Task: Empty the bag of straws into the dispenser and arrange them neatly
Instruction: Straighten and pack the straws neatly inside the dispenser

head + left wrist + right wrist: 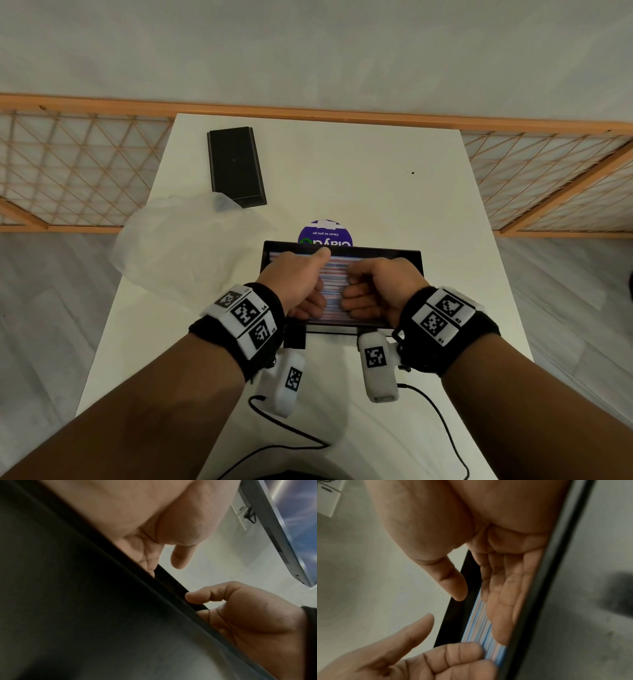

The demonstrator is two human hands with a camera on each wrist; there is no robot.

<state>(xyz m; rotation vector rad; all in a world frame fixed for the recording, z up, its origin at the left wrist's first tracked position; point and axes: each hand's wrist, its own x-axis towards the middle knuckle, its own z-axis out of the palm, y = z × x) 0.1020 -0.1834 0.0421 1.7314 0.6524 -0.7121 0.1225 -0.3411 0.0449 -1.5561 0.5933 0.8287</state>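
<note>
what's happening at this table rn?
A person has both hands in the open black dispenser, left hand and right hand pressing on the striped straws to level them. The empty clear bag lies to the left, with the black lid behind it.
</note>
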